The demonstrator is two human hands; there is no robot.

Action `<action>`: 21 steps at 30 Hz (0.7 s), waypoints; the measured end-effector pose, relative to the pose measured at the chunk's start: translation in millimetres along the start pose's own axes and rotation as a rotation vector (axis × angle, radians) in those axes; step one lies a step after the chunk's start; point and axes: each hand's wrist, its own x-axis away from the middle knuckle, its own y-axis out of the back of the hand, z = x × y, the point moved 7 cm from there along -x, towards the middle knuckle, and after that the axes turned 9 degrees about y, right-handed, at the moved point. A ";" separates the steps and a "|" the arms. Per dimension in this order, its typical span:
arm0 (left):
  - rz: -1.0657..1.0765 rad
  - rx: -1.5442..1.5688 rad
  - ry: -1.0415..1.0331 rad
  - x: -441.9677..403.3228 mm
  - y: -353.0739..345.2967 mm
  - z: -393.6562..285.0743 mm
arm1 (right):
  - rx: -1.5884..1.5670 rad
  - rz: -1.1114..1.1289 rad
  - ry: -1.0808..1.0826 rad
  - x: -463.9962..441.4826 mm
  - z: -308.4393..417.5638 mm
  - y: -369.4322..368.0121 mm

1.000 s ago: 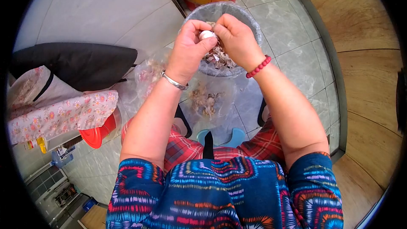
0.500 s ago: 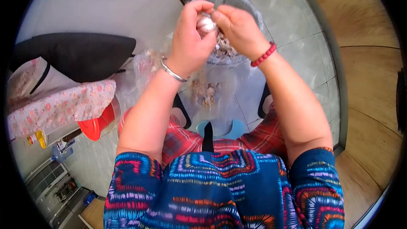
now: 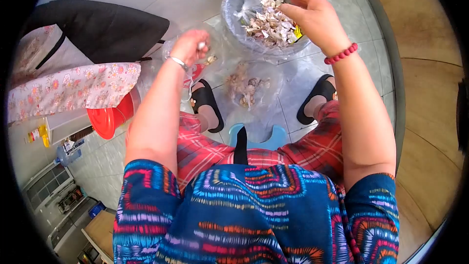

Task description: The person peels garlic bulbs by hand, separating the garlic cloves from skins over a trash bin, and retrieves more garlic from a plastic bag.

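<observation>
My left hand (image 3: 192,46), with a silver bangle at the wrist, is closed on the garlic (image 3: 202,45); only a small white part shows. It is over a clear plastic bag (image 3: 215,44) left of the bin. My right hand (image 3: 315,17), wearing a red bead bracelet, is above the right side of the lined bin (image 3: 233,25), its fingers apart and nothing visible between them. Pale, papery garlic skins (image 3: 274,25) lie inside the bin. Another clear bag (image 3: 249,85) with brownish, dry-looking bits rests on the floor between my feet.
Black slippers (image 3: 207,105) are on my feet, with a light blue stool (image 3: 266,139) edge below me. At the left are a flowered cloth (image 3: 78,88), a black cover (image 3: 102,29) and a red basin (image 3: 110,117). A curved wooden surface (image 3: 425,93) borders the right.
My hands have parted. The left has moved left and down with the garlic, over the bag; the right has let go and opened above the bin. The camera view has shifted, showing more of the bin.
</observation>
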 end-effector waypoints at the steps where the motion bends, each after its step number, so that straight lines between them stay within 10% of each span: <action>1: -0.127 0.023 0.061 -9.6 13.9 23.4 | -0.075 -0.015 0.017 1.6 2.6 0.1; 16: -0.234 0.322 0.556 -115.2 91.2 177.8 | -0.308 0.026 -0.216 20.0 -3.2 4.5; 18: -0.268 -0.047 0.355 -147.7 124.3 180.8 | -0.297 0.050 -0.240 20.3 -6.5 4.2; 20: -1.112 -0.460 -0.235 -131.2 159.1 129.0 | -0.293 0.059 -0.221 18.9 -6.3 2.0; 21: -0.994 -0.699 -0.240 -157.1 178.8 118.1 | -0.303 0.064 -0.216 18.7 -6.4 0.7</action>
